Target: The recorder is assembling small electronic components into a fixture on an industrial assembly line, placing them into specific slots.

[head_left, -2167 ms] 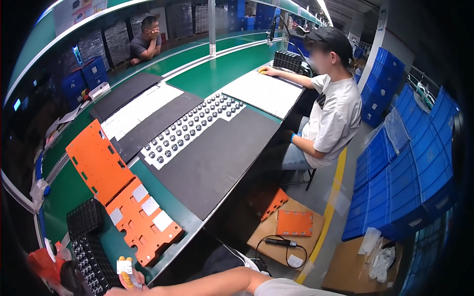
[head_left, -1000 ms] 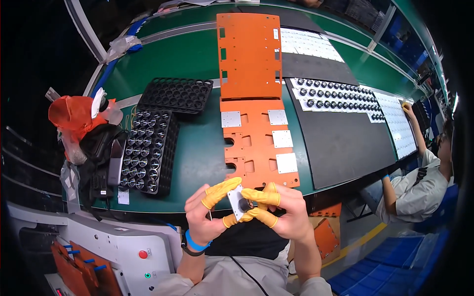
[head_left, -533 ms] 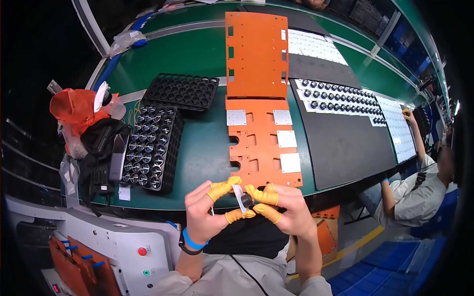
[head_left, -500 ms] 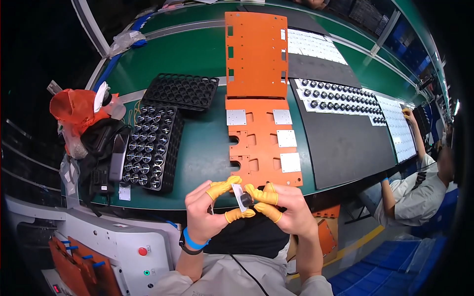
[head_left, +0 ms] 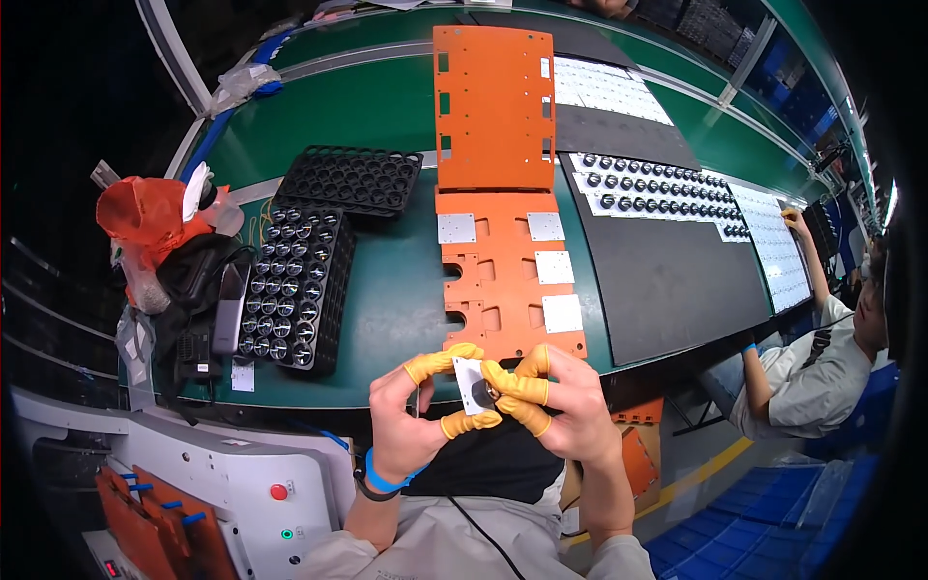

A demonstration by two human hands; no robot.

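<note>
In front of my body, above the bench's near edge, my left hand [head_left: 411, 411] grips a small white square plate [head_left: 469, 381] by its top and bottom edges. My right hand [head_left: 570, 406] pinches a short black round part [head_left: 485, 391] against the plate's right face. Yellow finger covers are on both hands' fingertips. Just beyond lies an orange fixture [head_left: 505, 280] carrying several white square plates, such as the near right one [head_left: 562, 313]. Its orange lid [head_left: 494, 116] stands open behind. The fingers partly hide the black part.
A black tray [head_left: 324, 324] of shiny round parts stands left, with another black tray [head_left: 401, 193] behind. To the right, a dark mat [head_left: 677, 280] bears rows of white plates with black parts [head_left: 646, 193]. A co-worker [head_left: 826, 377] sits at far right. A phone [head_left: 228, 324] lies left.
The plate has turned a little, so more of its white face shows. Both hands keep their hold, in nearly the same place. The view has shifted slightly.
</note>
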